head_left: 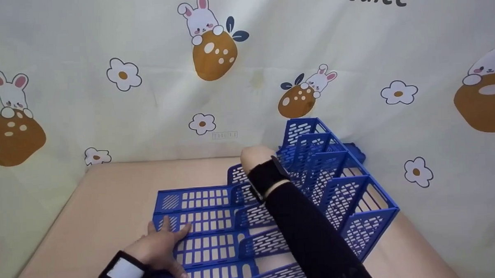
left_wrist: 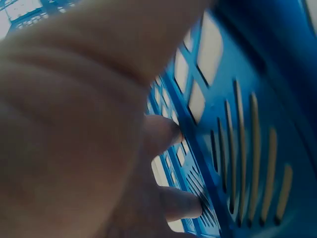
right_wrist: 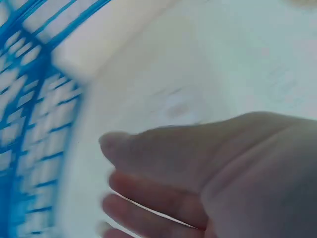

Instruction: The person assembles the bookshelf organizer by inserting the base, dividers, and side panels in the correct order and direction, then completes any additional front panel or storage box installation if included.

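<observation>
A blue plastic file rack (head_left: 347, 180) with slotted dividers stands on the right side of the table, and its perforated panels (head_left: 212, 249) stretch out low to the left. My left hand (head_left: 162, 245) rests on the left ends of these panels, its fingers spread; in the left wrist view, fingertips (left_wrist: 185, 204) touch the slotted plastic. My right hand (head_left: 256, 155) is over the far end of the rack, its fingers mostly hidden by the wrist in the head view. In the right wrist view the loosely bent fingers (right_wrist: 148, 213) hold nothing, beside the blue lattice (right_wrist: 37, 144).
The pale pink table (head_left: 121, 188) carries the rack. Behind it hangs a light cloth (head_left: 159, 97) printed with rabbits and flowers, reaching round to the right. A small dark blue piece (head_left: 355, 151) lies behind the rack at the back right.
</observation>
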Demonstrator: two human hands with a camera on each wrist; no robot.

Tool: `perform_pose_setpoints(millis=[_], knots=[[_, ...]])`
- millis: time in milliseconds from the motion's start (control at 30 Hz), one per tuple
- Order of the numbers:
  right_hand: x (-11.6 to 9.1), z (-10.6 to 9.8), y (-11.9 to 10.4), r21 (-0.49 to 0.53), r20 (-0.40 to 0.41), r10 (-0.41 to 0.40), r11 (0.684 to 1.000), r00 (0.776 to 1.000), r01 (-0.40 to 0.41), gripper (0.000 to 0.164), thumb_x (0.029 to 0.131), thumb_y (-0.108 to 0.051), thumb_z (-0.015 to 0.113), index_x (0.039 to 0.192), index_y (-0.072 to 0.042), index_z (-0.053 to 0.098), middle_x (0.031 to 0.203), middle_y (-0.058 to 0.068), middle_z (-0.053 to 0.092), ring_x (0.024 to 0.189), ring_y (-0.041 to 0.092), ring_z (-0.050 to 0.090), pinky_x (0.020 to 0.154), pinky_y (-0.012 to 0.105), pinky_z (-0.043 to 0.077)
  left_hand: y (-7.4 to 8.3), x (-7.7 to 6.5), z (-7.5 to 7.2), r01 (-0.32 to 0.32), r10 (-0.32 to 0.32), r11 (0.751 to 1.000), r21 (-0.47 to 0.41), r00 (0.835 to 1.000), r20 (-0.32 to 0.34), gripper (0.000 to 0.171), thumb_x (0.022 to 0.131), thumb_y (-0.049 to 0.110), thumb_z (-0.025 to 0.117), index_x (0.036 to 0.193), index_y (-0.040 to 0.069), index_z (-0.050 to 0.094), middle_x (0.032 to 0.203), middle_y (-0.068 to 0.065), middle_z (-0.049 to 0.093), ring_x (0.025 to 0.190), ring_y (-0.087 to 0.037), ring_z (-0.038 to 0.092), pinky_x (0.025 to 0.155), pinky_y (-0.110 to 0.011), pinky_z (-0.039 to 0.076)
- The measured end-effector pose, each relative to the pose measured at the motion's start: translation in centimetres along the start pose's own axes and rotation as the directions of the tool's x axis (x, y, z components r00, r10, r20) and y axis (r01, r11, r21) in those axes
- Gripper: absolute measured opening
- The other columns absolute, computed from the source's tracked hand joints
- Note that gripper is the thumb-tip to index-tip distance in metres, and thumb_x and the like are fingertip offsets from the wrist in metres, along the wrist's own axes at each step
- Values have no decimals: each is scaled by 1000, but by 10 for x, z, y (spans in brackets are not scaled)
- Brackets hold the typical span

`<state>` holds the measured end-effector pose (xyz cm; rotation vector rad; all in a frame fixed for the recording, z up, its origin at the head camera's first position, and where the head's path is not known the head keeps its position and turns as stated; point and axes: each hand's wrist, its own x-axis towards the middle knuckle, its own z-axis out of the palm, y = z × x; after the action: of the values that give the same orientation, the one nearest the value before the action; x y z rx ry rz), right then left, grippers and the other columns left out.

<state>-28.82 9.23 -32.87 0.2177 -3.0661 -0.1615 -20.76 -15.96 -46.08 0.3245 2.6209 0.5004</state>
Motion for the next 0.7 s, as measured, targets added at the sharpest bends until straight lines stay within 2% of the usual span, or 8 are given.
perform_pose_setpoints(millis=[67, 167, 267, 367, 433, 533, 700], knots=[[13, 25, 27, 19, 64, 56, 998, 996, -57, 18, 98, -11, 59, 103, -8, 77, 114, 11, 76, 106, 33, 71, 96, 54, 54, 5, 3, 7, 0, 0, 1000, -17, 1000, -2, 126, 50, 57, 95, 158, 25, 38, 161, -42, 4, 135, -77, -5, 93, -91, 21], [24, 53, 68, 44, 149, 121, 991, 981, -129, 17, 97, -14, 62, 103, -10, 78, 119, 11, 75, 113, 36, 68, 108, 58, 44, 18, 9, 14, -32, 31, 999, -18, 999, -35, 122, 51, 58, 94, 156, 26, 41, 161, -41, 7, 137, -77, -2, 96, -90, 19], [26, 66, 101, 48, 133, 164, 984, 978, -172, 18, 96, -13, 62, 99, -8, 78, 117, 15, 75, 110, 38, 69, 105, 60, 47, 33, 16, 18, -114, 113, 993, -5, 990, -79, 119, 53, 62, 91, 155, 23, 44, 160, -43, 11, 137, -77, 1, 106, -86, 15], [24, 71, 120, 55, 50, 150, 987, 987, -152, 17, 94, -6, 61, 96, -2, 77, 111, 21, 75, 101, 41, 71, 93, 58, 56, 43, 21, 20, -168, 168, 986, 1, 980, -110, 116, 55, 63, 90, 154, 21, 46, 158, -46, 11, 136, -79, 1, 111, -82, 13], [23, 71, 125, 63, 1, 120, 991, 993, -120, 15, 91, -2, 62, 94, 2, 77, 106, 24, 75, 96, 42, 72, 85, 57, 59, 46, 21, 21, -169, 168, 986, 2, 978, -122, 115, 55, 64, 90, 153, 23, 47, 158, -46, 12, 136, -78, 1, 112, -81, 13], [21, 68, 123, 58, -41, 80, 995, 996, -77, 10, 84, 0, 70, 91, 2, 77, 102, 23, 76, 95, 42, 72, 88, 53, 58, 47, 20, 20, -156, 155, 988, 8, 979, -135, 114, 54, 64, 90, 152, 25, 49, 158, -45, 13, 136, -78, 3, 110, -82, 16], [22, 59, 100, 74, -40, 11, 997, 999, -8, 17, 81, -5, 78, 96, 2, 75, 104, 23, 75, 99, 42, 71, 93, 52, 57, 52, 20, 16, -169, 175, 984, 54, 974, -141, 114, 54, 64, 90, 152, 24, 49, 157, -46, 15, 134, -80, 6, 106, -84, 22]])
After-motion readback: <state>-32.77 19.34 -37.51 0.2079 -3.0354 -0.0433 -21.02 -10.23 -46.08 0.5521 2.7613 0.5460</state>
